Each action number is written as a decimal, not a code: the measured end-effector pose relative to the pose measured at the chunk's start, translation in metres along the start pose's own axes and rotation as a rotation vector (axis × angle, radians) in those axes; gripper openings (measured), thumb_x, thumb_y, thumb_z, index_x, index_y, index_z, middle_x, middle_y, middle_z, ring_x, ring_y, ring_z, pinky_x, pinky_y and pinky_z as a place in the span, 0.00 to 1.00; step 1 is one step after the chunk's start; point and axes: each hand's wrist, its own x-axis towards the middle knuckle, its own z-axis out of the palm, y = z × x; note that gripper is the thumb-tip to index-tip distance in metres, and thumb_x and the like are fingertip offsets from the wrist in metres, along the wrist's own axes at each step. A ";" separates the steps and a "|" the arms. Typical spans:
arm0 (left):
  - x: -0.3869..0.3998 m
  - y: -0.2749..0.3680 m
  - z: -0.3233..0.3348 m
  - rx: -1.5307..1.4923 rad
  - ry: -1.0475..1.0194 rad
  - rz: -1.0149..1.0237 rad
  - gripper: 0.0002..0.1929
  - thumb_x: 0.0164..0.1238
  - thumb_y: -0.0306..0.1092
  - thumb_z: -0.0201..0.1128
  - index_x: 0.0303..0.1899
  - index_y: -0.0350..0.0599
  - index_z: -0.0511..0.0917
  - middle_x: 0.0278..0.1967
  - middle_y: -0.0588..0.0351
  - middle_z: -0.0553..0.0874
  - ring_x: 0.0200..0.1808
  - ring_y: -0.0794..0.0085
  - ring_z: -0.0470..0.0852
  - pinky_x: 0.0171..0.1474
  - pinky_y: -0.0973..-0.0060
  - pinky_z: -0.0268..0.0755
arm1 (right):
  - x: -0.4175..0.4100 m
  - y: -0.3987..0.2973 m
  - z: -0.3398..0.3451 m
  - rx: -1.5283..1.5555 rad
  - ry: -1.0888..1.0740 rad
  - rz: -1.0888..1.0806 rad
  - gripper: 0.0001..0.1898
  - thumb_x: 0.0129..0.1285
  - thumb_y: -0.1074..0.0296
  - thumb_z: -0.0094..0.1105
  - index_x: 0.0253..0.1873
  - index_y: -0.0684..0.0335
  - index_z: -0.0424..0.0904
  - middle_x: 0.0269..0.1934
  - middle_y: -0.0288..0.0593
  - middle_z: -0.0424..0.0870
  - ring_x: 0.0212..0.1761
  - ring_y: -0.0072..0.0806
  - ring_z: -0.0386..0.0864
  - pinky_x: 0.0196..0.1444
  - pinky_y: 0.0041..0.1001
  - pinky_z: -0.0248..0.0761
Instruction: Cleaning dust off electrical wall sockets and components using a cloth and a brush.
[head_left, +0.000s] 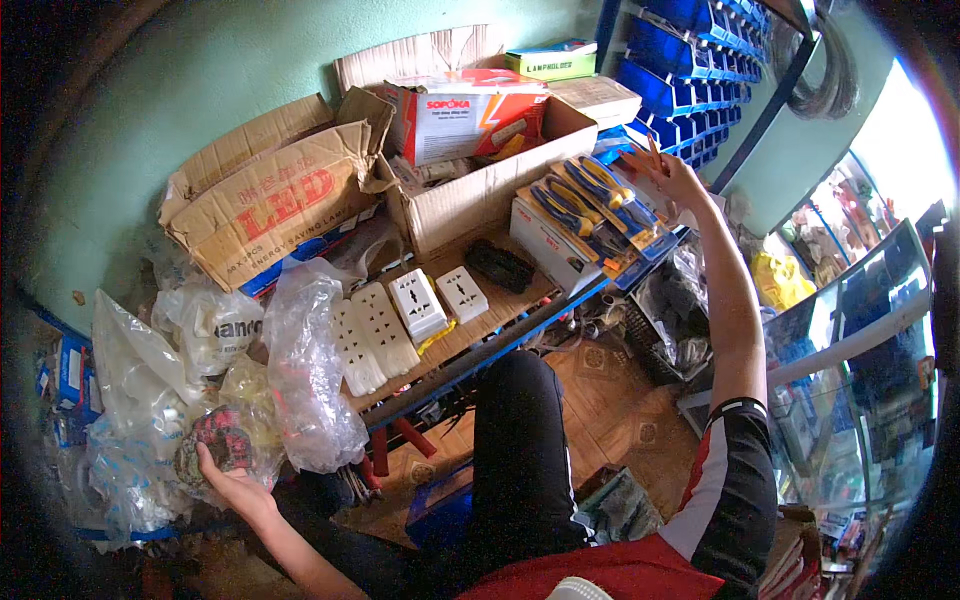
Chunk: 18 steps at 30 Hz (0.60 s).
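At the lower left, my left hand (238, 487) grips a crumpled red-and-black patterned cloth (229, 439), thumb on top. Crinkled clear plastic bags (142, 457) surround it. My right hand (679, 184) reaches to the far right end of the bench, its fingers around a slim orange object (643, 156), perhaps tool handles; its full shape is unclear. Just left of that hand, carded pliers with yellow-and-blue handles (574, 202) lie on a white box (547, 244). White socket blocks (418, 304) and longer power strips (384, 330) sit along the wooden bench top (491, 311).
Behind stand an open LED lamp carton (277, 202) and a carton (487, 191) holding a red-and-white box (465, 112). Blue parts bins (675, 82) line the back right. A glass display case (840, 375) flanks my right side. A black basket (671, 322) stands below.
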 end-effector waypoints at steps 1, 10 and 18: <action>0.002 -0.001 -0.004 0.000 0.000 -0.002 0.31 0.74 0.55 0.62 0.65 0.39 0.75 0.65 0.52 0.77 0.65 0.66 0.75 0.69 0.62 0.66 | 0.001 0.000 0.001 -0.009 0.014 0.058 0.18 0.69 0.62 0.66 0.56 0.67 0.79 0.38 0.47 0.87 0.38 0.29 0.83 0.41 0.35 0.76; 0.007 -0.004 -0.015 -0.024 -0.056 -0.067 0.30 0.74 0.57 0.60 0.64 0.40 0.77 0.63 0.52 0.78 0.63 0.67 0.75 0.68 0.64 0.62 | 0.007 0.010 0.009 0.330 0.172 0.095 0.18 0.67 0.65 0.71 0.57 0.67 0.80 0.38 0.40 0.86 0.37 0.26 0.81 0.42 0.29 0.74; -0.001 0.009 -0.002 -0.054 -0.021 -0.101 0.31 0.73 0.56 0.63 0.61 0.35 0.78 0.60 0.51 0.80 0.61 0.65 0.76 0.68 0.62 0.63 | 0.010 0.032 0.030 0.710 0.190 0.220 0.23 0.64 0.62 0.73 0.57 0.69 0.78 0.44 0.44 0.86 0.42 0.26 0.83 0.45 0.29 0.75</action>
